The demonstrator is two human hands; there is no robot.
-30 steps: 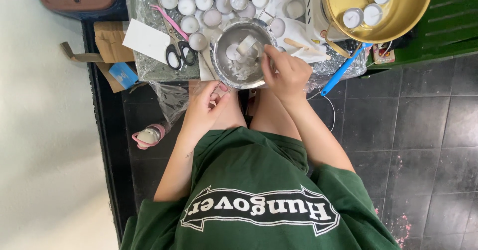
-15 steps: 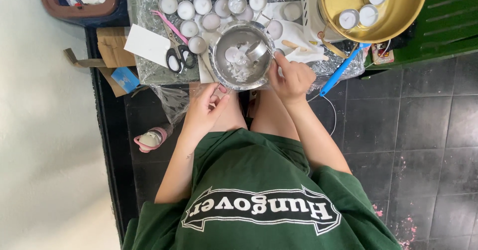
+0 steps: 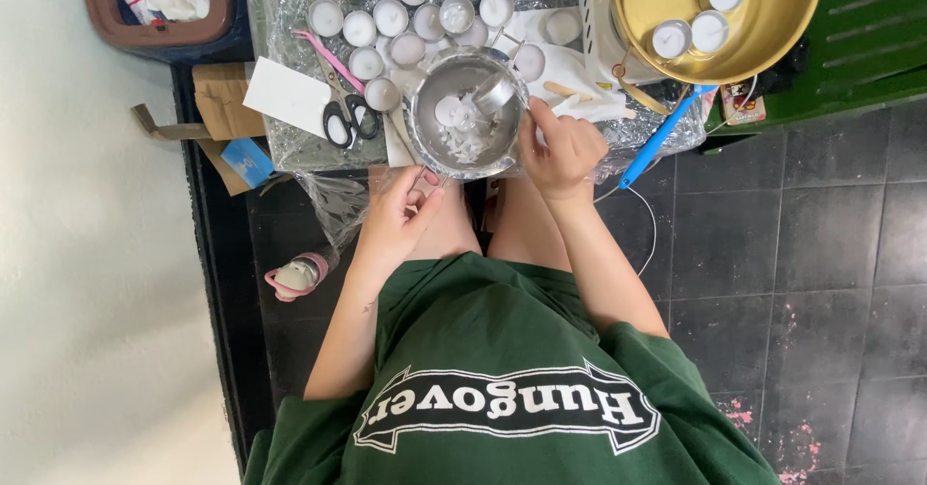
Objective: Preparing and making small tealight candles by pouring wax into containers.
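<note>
1. The steel bowl (image 3: 467,113) sits at the near edge of the foil-covered table (image 3: 290,147), just above the person's knees; white wax chunks (image 3: 462,128) lie in its bottom.
2. The right hand (image 3: 560,152) is at the bowl's right rim, fingers curled and pinching what looks like a small metal cup (image 3: 494,92) tilted over the bowl; exactly how the fingertips close cannot be made out.
3. The left hand (image 3: 401,216) rests below the bowl's near rim, fingers loosely bent, touching or almost touching the underside; it holds nothing that can be seen.
4. To work well here, I judge the tilted cup should stay over the middle of the bowl so the pieces fall among the others and not over the rim; the lower hand is best kept steadying the bowl, since it overhangs the table edge.
5. Rows of small white candle cups (image 3: 391,18) stand just behind the bowl, close enough to be knocked; the elbow should stay tucked.
6. Black scissors (image 3: 348,118) and a white card (image 3: 288,96) lie to the left; a blue stick (image 3: 661,137) slants at the right under a gold pan (image 3: 772,45) holding more cups.
</note>
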